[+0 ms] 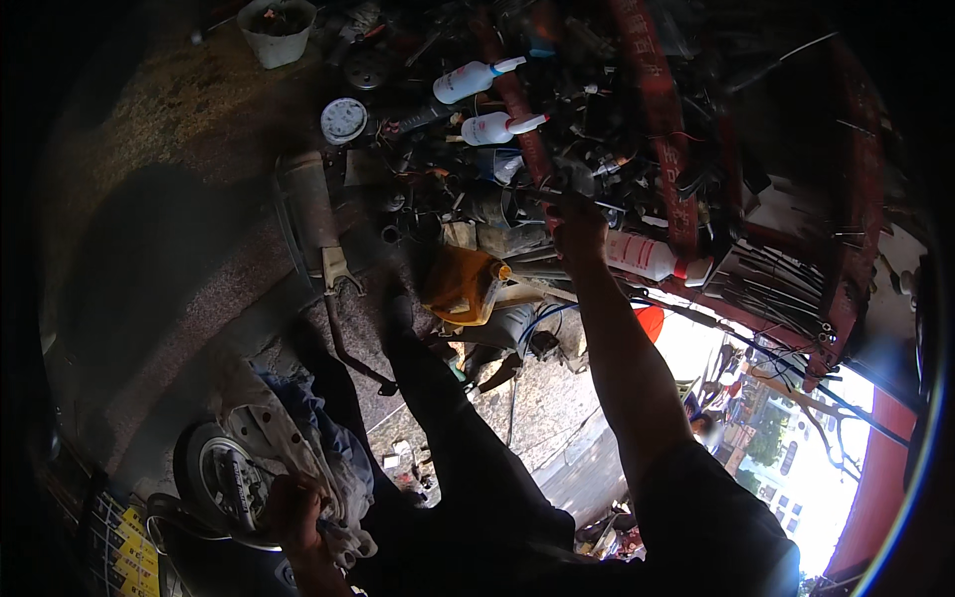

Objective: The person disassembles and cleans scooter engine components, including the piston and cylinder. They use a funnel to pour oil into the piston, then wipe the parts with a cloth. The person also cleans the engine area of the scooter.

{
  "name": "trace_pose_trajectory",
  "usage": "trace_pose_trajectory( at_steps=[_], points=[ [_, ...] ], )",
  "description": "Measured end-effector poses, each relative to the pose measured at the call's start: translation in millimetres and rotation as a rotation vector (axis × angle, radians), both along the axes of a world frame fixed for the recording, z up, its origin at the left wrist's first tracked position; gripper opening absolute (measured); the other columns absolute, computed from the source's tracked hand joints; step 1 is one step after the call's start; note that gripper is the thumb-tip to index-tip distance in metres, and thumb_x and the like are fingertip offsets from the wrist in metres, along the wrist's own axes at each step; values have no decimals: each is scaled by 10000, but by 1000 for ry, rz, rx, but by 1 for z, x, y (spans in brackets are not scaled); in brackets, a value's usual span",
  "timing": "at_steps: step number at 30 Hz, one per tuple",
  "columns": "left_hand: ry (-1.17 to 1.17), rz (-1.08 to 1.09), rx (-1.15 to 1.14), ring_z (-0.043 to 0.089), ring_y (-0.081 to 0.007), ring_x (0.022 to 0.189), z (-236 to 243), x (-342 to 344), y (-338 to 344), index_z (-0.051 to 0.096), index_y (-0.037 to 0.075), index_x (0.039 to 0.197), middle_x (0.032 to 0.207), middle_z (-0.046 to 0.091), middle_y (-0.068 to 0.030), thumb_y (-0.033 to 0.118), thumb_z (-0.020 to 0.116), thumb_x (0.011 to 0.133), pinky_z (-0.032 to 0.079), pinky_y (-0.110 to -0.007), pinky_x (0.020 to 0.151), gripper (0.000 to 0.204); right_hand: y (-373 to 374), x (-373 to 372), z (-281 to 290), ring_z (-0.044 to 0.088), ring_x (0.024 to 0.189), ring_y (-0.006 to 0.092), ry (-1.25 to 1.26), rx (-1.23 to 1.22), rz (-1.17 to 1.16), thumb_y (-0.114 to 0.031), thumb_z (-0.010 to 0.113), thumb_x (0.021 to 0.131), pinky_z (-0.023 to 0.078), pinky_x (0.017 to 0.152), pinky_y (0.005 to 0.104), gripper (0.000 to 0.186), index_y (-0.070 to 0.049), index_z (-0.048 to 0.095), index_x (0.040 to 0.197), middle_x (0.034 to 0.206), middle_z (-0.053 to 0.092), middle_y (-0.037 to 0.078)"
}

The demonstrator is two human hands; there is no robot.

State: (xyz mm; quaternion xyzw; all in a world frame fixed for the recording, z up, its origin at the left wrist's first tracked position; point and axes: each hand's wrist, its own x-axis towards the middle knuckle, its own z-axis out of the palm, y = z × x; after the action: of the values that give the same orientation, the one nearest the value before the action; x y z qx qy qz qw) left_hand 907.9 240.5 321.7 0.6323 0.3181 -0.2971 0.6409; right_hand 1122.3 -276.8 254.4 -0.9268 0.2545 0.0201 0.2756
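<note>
My right hand (580,234) reaches far over the cluttered bench, with its fingers curled in shadow by a thin dark tool-like piece; what it grips is too dark to name. Just right of it lies a white spray bottle (637,255) with red markings. Two more white spray bottles, one upper (463,84) and one lower (485,129), lie to the left beyond the hand. My left hand (295,509) is low at the left, closed, in front of a rumpled pale cloth (343,497) and beside a small wheel (214,473). Whatever it holds, if anything, is hidden.
A yellow plastic jug (461,289) stands below the bench edge. An exhaust muffler (311,204) with a bent pipe lies on the floor. Red beams (657,109) cross the dark parts pile. Metal rods (776,289) lie at right; a white bucket (277,35) is far left.
</note>
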Motion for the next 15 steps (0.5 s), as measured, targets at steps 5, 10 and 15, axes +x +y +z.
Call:
trace_pose_trajectory(
  at_steps=[5,10,15],
  points=[
    [-540,-459,404,552,-206,718,-61,-32,21,606,4,886,770,574,-93,159,486,926,430,-348,618,200,-91,93,-42,632,956,186,60,-1093,253,-185,627,889,549,688,377,258,-137,587,1140,1085,618,30],
    [-481,-444,455,622,-407,870,-66,-38,5,637,-30,964,878,672,-193,427,508,980,517,-523,765,475,-147,167,-43,617,1094,253,383,-1220,-44,-270,656,862,535,838,407,447,-157,552,1282,1267,590,72],
    [-521,-421,483,622,-359,748,-67,-5,-30,623,-24,897,816,644,-153,315,519,971,522,-490,728,362,-194,222,-67,627,1129,272,68,-1316,-63,-298,667,852,529,882,403,469,-150,563,1284,1283,607,87]
  ],
)
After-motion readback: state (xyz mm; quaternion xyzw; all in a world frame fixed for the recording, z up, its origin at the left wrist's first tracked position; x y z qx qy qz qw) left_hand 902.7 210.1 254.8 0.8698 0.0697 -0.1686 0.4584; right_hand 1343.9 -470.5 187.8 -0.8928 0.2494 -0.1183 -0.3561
